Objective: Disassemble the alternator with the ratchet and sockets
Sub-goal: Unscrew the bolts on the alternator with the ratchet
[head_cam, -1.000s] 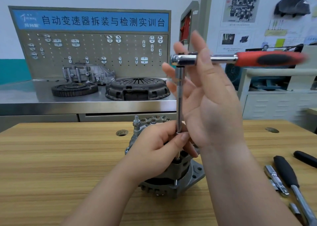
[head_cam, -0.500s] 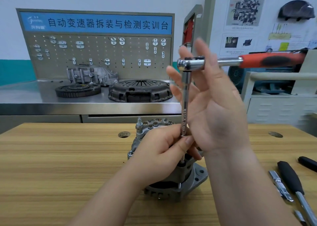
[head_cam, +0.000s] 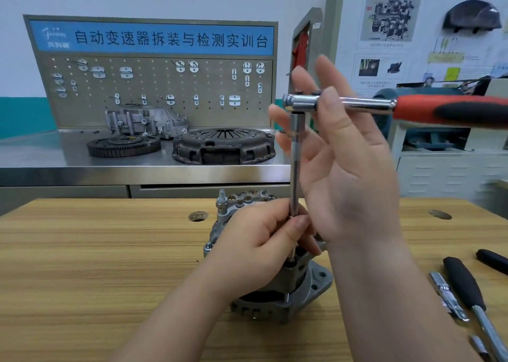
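Your left hand pinches the extension. Your right hand, fingers spread, apparently touches the ratchet; handle at 3 o'clock.

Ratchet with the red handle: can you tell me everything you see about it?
The ratchet has a shiny metal head and shaft and a red-and-black grip that runs off the picture's right edge. It lies level, high above the alternator. A long silvery extension bar hangs straight down from its head. The right hand touches the shaft beside the head with straight fingers; the left hand pinches the bar's lower end.
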Demonstrator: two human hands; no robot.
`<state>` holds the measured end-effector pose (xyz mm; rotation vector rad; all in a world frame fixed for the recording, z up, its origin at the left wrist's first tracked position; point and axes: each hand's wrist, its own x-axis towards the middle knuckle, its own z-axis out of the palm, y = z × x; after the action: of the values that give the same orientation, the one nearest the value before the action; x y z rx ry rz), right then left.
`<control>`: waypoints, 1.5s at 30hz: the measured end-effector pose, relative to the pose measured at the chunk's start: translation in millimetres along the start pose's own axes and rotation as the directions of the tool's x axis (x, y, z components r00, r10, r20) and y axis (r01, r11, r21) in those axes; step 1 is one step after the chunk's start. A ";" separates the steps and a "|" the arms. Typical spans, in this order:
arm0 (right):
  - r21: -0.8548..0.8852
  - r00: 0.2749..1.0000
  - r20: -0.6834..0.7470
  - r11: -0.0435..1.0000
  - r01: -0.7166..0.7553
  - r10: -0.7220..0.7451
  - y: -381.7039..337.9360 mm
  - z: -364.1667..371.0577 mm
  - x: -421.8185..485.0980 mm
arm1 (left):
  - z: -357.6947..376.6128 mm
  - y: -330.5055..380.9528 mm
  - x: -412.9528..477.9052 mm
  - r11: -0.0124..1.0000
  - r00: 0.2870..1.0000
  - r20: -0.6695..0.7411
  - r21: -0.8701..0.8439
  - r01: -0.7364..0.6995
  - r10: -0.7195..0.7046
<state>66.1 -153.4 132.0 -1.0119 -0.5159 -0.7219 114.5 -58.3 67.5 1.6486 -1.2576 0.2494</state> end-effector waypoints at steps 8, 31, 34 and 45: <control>0.048 0.988 0.052 0.988 -0.147 0.145 0.3 -1.1 -0.3 | 0.9 0.2 -0.2 0.995 1.000 0.000 -0.102 0.019 -0.020; -0.026 0.999 0.022 0.999 0.042 -0.042 2.6 2.2 -1.3 | 4.1 -2.1 0.5 0.999 0.998 -0.030 0.011 0.048 -0.048; 0.001 0.999 0.050 1.000 0.016 -0.016 3.5 1.5 -1.8 | 5.6 -2.6 1.2 0.999 0.999 -0.040 0.037 0.026 -0.025; 0.003 0.999 0.001 0.999 0.035 -0.035 3.3 0.6 -0.4 | 2.9 -0.7 0.2 0.999 0.999 -0.022 0.012 0.048 -0.047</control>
<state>68.3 -151.6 130.1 -1.0021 -0.5363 -0.7511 114.0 -60.8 65.9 1.6802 -1.2016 0.2455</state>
